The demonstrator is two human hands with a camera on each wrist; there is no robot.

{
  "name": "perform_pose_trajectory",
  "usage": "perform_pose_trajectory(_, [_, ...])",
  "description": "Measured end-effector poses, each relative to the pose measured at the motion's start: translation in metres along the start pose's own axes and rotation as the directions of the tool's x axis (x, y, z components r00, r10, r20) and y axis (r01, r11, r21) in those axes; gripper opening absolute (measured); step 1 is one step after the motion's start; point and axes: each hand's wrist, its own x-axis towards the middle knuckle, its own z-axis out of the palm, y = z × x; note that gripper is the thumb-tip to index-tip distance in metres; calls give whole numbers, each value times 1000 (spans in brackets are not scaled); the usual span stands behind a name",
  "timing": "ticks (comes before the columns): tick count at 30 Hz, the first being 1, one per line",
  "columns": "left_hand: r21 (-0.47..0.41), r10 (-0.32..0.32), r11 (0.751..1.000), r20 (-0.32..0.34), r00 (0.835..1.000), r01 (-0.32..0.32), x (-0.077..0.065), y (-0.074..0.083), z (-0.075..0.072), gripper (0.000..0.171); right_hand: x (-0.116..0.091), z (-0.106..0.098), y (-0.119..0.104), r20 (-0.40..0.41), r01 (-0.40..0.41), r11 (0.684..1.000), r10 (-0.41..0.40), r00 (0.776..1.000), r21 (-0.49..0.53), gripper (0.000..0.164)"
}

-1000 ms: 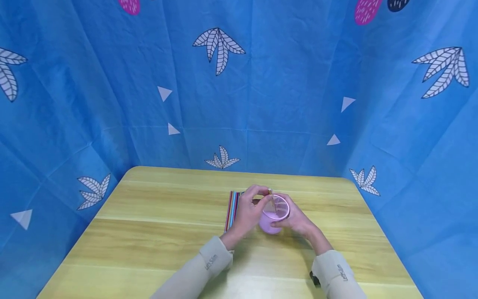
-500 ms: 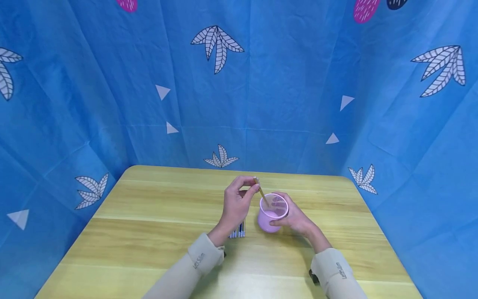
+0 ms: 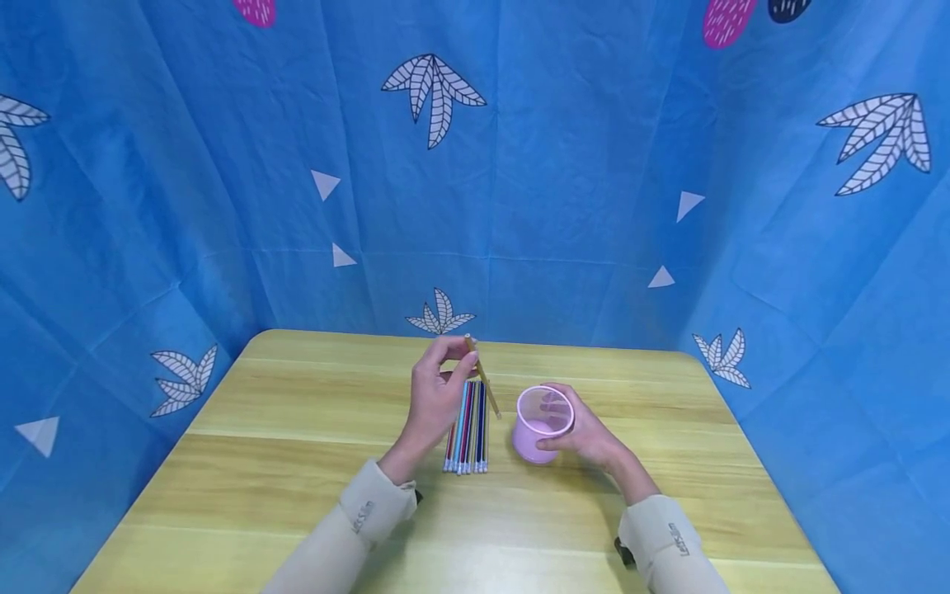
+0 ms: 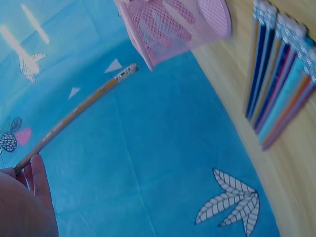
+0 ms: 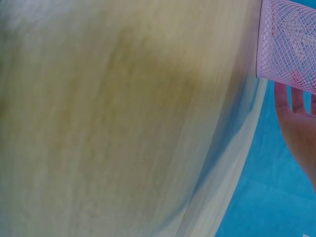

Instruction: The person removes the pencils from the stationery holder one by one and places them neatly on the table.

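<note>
My left hand pinches a yellow-brown pencil near its upper end. The pencil slants down to the right, its lower tip left of the cup's rim. In the left wrist view, the far end of this pencil carries a metal band and eraser. A pink mesh pencil cup stands upright, with no pencil showing in it. Around the cup's right side curls my right hand, thumb in front and fingers behind, seen through the mesh. Below the left hand lies a row of several coloured pencils, eraser ends towards me.
The wooden table has rounded far corners. Blue patterned cloth hangs behind it and along both sides. The row of pencils lies close to the cup's left.
My left hand has lifted the pencil out of the cup and carried it left, above the row of pencils. The right hand and cup have hardly moved.
</note>
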Motion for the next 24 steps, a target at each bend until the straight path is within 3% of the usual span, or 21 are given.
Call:
perform_pose_trajectory(14, [111, -141, 984, 30, 990, 137, 5, -11, -36, 14, 0, 0, -1, -4, 15, 999, -15, 1000, -29, 103])
perform_pose_trajectory(24, [215, -268, 944, 63, 961, 249, 8, -26, -54, 15, 0, 0, -1, 8, -6, 1000, 6, 1000, -1, 102])
